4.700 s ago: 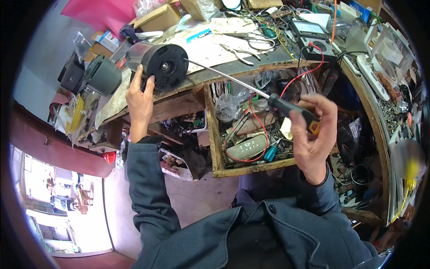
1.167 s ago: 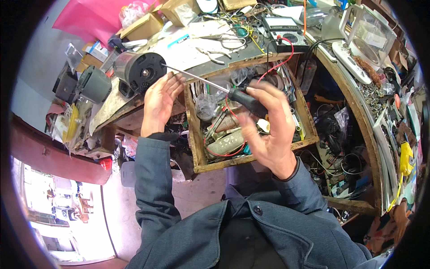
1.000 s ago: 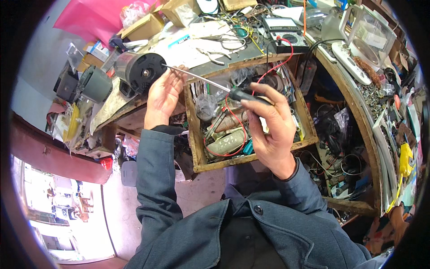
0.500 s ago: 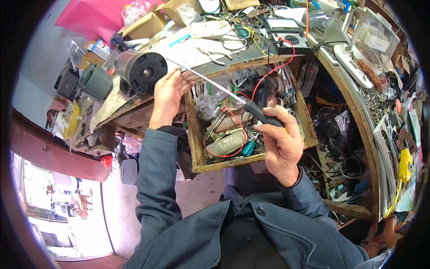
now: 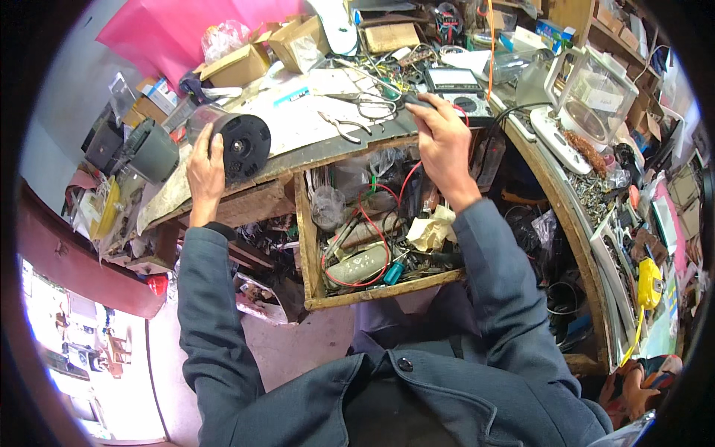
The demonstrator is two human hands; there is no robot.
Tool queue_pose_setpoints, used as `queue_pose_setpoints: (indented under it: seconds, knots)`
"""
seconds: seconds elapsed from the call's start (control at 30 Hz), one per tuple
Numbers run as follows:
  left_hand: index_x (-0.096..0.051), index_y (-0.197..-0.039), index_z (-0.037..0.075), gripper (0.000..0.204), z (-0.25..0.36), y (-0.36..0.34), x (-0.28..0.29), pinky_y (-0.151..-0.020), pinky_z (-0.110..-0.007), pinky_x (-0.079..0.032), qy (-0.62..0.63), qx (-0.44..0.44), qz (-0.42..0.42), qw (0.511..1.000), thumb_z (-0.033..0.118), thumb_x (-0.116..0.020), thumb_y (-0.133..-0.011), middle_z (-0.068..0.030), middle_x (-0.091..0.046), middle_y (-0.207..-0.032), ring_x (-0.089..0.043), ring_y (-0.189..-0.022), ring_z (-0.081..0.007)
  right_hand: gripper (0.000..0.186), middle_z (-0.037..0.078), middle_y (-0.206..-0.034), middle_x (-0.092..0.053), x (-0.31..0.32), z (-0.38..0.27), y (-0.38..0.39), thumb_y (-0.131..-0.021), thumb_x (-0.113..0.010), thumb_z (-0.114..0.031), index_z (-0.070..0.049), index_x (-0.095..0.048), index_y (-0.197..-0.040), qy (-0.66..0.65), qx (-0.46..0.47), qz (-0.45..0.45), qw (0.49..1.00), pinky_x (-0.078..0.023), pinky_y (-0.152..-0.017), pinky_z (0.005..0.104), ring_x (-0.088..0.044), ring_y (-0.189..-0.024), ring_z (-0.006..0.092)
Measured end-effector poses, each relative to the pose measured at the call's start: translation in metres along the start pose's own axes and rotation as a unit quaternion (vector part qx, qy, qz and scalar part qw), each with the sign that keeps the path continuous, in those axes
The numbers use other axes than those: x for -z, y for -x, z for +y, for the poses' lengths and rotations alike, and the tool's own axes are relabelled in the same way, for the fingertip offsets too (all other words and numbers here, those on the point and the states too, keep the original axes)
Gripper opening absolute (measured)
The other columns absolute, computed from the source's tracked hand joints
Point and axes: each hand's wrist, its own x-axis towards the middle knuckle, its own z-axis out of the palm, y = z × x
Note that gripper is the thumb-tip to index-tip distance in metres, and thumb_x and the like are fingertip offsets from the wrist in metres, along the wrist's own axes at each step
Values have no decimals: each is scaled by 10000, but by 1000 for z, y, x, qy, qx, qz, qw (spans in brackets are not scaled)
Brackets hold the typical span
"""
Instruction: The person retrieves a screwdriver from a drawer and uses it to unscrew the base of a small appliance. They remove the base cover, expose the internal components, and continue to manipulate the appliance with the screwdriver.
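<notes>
On the left of the bench a dark blender jar [image 5: 249, 143] lies on its side, its round black base and metal coupling facing me. My left hand [image 5: 205, 173] holds it by its near left side, fingers up along the wall. My right hand [image 5: 445, 145] is raised over the back of the drawer. It is closed around the dark handle of a screwdriver [image 5: 418, 102], whose shaft points away to the upper left, over the bench. Pliers [image 5: 341, 127] with pale handles lie on the bench between my hands.
Below my hands an open wooden drawer [image 5: 387, 292] holds tools, a red cable and crumpled paper [image 5: 432, 229]. A multimeter [image 5: 456, 86] sits behind my right hand. Cardboard boxes [image 5: 237, 67] stand at the back, a grey container [image 5: 153, 153] at left, a yellow tape measure [image 5: 650, 284] at right.
My right hand has moved forward and up with the screwdriver, off the drawer. The left hand has gone from near the screwdriver's tip to the jar's left side.
</notes>
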Motion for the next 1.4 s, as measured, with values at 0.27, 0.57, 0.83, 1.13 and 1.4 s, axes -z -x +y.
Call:
queue_pose_setpoints:
  seconds: [0.27,0.57,0.83,1.13,1.4]
  knots:
    - [-606,-1413,12,562,3,-5,17,-1122,-349,-418,72,44,-80,993,411,-625,-1017,-193,-642,-1401,-595,-1321,-281,73,164,-910,-687,-67,19,-33,-765,-659,-82,-59,-709,-813,241,141,-176,944,-514,-822,438,-664,-935,318]
    - [-588,-1435,19,556,4,-8,24,-1140,-336,-399,82,49,-105,990,370,-659,-1009,-177,-625,-1432,-575,-1344,-259,194,182,-979,-690,-130,-22,-20,-846,-662,-181,-35,-731,-953,228,63,-333,913,-517,-814,479,-647,-933,340]
    - [-612,-1438,107,551,-2,-9,22,-1106,-329,-427,73,61,-102,990,436,-666,-999,-158,-668,-1377,-612,-1291,-238,306,190,-863,-706,-130,-8,-24,-931,-643,-308,-7,-698,-947,140,3,-300,944,-563,-777,469,-708,-820,367]
    - [-605,-1438,80,567,-9,-10,17,-1101,-324,-431,74,56,-103,990,443,-662,-1006,-157,-662,-1387,-604,-1293,-220,361,100,-877,-683,-127,-61,-18,-1029,-521,-344,-10,-590,-1148,-459,-494,-353,649,-611,-647,403,-703,-735,211]
    - [-592,-1446,53,548,-8,-10,19,-1117,-320,-409,79,54,-111,989,406,-641,-1030,-148,-641,-1414,-573,-1313,-208,379,199,-833,-680,-159,-78,-8,-1029,-445,-285,34,-562,-1198,-433,-502,-381,645,-619,-521,402,-712,-629,267]
